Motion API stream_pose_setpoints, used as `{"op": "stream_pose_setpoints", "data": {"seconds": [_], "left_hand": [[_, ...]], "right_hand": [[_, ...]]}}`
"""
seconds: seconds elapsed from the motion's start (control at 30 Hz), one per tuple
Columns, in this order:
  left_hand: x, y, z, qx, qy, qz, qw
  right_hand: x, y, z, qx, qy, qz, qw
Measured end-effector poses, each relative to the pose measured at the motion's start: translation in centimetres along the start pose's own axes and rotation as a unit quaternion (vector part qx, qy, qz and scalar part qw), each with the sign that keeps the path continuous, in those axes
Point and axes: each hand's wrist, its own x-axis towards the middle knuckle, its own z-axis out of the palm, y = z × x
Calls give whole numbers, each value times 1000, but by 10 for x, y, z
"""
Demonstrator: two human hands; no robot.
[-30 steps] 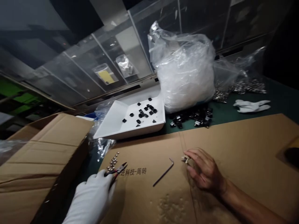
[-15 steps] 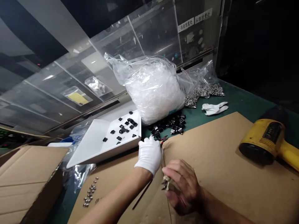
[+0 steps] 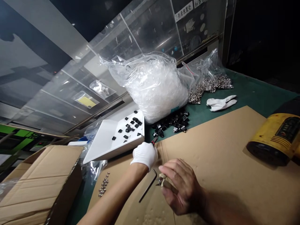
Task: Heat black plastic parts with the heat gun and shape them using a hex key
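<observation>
My left hand (image 3: 144, 155), in a white glove, is closed round the red-handled cutters (image 3: 154, 140). Their jaws stick out past the knuckles toward the black parts (image 3: 173, 123), heaped at the cardboard's far edge. My right hand (image 3: 181, 187) has cream covers on the thumb and forefinger. Pinched between them is a small metal piece (image 3: 159, 183) with pointed ends, its kind unclear. Between my forearms a black hex key (image 3: 148, 186) lies on the cardboard sheet (image 3: 225, 162).
A white tray (image 3: 93, 153) with several black parts stands left, beside a cardboard box (image 3: 47, 178). Small metal cylinders (image 3: 103, 184) lie nearby. Behind are a large plastic bag (image 3: 157, 87), bagged metal parts (image 3: 211, 84) and a white glove (image 3: 221, 103). A yellow power tool (image 3: 274, 137) lies right.
My left hand has drawn back slightly toward me with the cutters, uncovering the hex key's bent end. The right hand keeps its pinch on the small metal piece. The whole view has shifted.
</observation>
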Motion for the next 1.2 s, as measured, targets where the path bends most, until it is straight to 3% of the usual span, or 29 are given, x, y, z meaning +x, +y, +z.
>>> {"op": "stream_pose_setpoints", "data": {"seconds": [0.27,0.53,0.97,1.2], "left_hand": [[3,16,5,-27,32,59,997],[1,4,9,-25,45,55,997],[9,23,-7,3,75,71,995],[17,29,-4,-21,64,64,996]], "right_hand": [[-3,1,1,-2,-4,4,1000],[-3,-1,1,-3,-7,6,1000],[-1,1,0,-5,2,15,1000],[0,1,-2,4,1,20,1000]]}}
